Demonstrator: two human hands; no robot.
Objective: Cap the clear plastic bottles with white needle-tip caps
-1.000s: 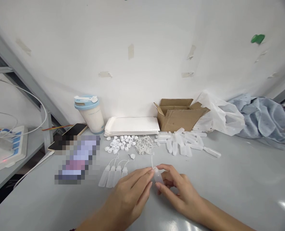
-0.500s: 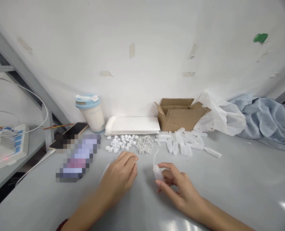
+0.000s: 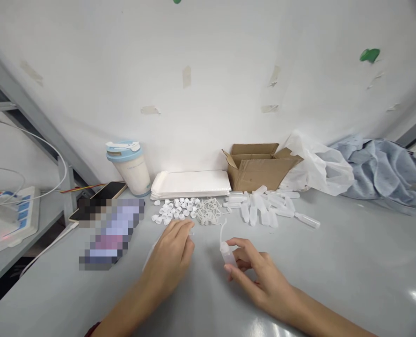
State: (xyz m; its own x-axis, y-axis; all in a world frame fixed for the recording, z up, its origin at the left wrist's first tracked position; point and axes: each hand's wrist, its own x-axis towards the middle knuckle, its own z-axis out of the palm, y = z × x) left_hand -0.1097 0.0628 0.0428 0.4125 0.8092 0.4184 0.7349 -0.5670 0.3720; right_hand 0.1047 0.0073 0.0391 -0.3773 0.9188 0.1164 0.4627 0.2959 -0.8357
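Head view, taking the held bottle (image 3: pixel 229 255) as the centre of the dial: the right hand (image 3: pixel 262 278) sits at 4 o'clock, thumb and fingertips closed lightly around the bottle's side above the grey desk (image 3: pixel 316 276). At 9 o'clock hovers the left hand (image 3: pixel 174 248), its fingers bunched; a pale bit shows by the fingertips, but I cannot tell how tightly they close or on what.

Smooth plastic in a fingertip pinch could twist or slip, most likely if the thumb pressed off-centre; too hard a squeeze might dent the wall. The thin strap (image 3: pixel 222 231) stands free at 12 o'clock, so a brush from the left hand could bend it or knock it loose. Low sweeps could also scatter the loose caps (image 3: pixel 176 210) at 10 to 11 o'clock or the heap of straps (image 3: pixel 209 212) near 11 o'clock.

The held bottle looks small, cloudy and see-through, with a whiter top, leaning towards 11 o'clock; fingers hide its lower end. More bottles (image 3: pixel 262 206) lie loosely piled at 1 o'clock, in front of a cardboard box (image 3: pixel 264 174).
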